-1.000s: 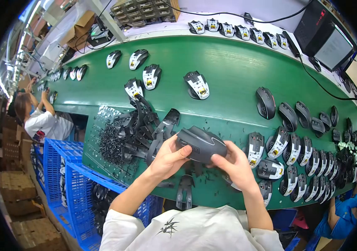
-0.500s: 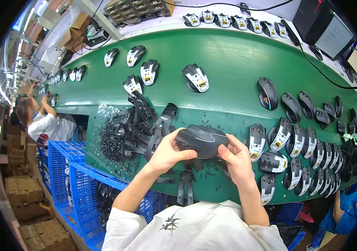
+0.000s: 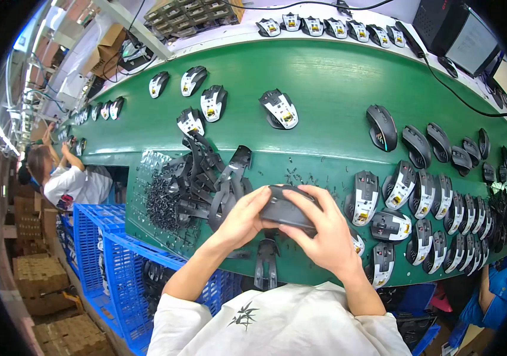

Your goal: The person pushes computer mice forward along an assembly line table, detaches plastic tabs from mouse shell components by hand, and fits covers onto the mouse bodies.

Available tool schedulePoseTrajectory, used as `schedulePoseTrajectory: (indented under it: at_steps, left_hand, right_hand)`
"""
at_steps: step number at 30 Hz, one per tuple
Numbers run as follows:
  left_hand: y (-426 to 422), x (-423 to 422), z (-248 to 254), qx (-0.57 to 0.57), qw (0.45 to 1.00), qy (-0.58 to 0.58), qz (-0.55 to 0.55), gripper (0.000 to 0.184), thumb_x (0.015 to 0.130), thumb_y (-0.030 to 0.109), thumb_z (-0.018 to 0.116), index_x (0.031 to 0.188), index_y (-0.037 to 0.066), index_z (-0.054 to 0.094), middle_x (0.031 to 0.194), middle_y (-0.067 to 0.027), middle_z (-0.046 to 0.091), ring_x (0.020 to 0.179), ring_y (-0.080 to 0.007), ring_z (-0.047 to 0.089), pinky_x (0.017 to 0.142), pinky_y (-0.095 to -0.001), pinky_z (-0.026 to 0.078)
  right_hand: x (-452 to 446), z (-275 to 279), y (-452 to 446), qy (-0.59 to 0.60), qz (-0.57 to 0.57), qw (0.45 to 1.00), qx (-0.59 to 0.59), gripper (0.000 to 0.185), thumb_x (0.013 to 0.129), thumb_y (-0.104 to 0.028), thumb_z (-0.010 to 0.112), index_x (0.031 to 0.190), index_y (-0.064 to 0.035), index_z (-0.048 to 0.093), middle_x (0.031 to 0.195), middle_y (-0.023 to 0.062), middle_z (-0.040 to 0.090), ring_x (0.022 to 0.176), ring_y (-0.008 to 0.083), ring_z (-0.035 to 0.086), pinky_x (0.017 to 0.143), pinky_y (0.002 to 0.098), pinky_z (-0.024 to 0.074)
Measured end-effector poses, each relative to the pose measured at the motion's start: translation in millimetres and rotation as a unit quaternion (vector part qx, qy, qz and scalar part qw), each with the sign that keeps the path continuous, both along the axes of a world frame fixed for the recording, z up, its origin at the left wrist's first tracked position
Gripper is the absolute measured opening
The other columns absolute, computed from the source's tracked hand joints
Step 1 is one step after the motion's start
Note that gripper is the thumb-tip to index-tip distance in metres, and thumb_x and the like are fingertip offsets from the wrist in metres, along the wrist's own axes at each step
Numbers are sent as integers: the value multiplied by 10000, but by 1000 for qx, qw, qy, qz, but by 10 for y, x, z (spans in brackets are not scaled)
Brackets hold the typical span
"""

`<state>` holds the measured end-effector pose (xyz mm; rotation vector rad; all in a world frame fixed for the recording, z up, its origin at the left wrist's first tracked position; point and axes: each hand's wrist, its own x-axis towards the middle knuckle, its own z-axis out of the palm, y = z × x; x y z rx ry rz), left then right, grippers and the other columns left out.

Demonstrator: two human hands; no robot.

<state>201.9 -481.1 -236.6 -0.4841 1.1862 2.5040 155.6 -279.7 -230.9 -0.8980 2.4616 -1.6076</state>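
Note:
A black computer mouse (image 3: pixel 287 209) is held between both hands above the green bench, close to my body. My left hand (image 3: pixel 245 218) is closed around its left end. Across its top and near side lie the fingers and thumb of my right hand (image 3: pixel 323 232), hiding much of it. Left of the hands is a heap of black plastic shell pieces (image 3: pixel 203 169), beside a pile of small black screws (image 3: pixel 161 202). One forked black piece (image 3: pixel 266 264) lies below the hands. Uncovered mice with white inner frames (image 3: pixel 363 199) stand to the right.
Rows of mice (image 3: pixel 425 193) fill the bench's right side, and more half-open mice (image 3: pixel 278 110) stand farther back. Blue plastic crates (image 3: pixel 117 249) are at the lower left. A cable (image 3: pixel 455 92) crosses the back right. One co-worker (image 3: pixel 66 178) sits at left, another (image 3: pixel 491 296) at right.
The mouse has been turned in my hands, and its curved light line no longer shows. My right hand has shifted left and now covers more of it.

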Motion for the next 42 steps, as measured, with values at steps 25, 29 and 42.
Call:
schedulePoseTrajectory:
  at_steps: [25, 29, 42]
  left_hand:
    - [74, 78, -52, -301, 950, 72, 33, 382, 1024, 114, 649, 1361, -55, 595, 1191, -115, 721, 999, -108, 637, 912, -226, 497]
    - [26, 120, -76, -352, 932, 82, 25, 410, 1012, 128, 664, 1376, -46, 586, 1205, -120, 714, 1004, -128, 638, 918, -242, 499]
    - [56, 307, 115, -651, 648, 293, -265, 464, 876, 260, 777, 1252, 47, 609, 1085, -113, 575, 1019, -282, 557, 910, -379, 490]
  right_hand:
    - [53, -186, -28, -505, 31, 809, -300, 522, 1011, -175, 608, 1472, -4, 433, 1246, 214, 623, 1015, 288, 694, 768, 359, 643]
    - [54, -183, -54, -487, 32, 824, -287, 550, 985, -112, 635, 1495, -33, 444, 1287, 207, 604, 1036, 273, 680, 771, 350, 642]
    - [-1391, -430, 216, 83, -198, 963, 161, 540, 950, -117, 605, 1461, 14, 488, 1487, 287, 447, 1370, 429, 471, 1137, 469, 429]
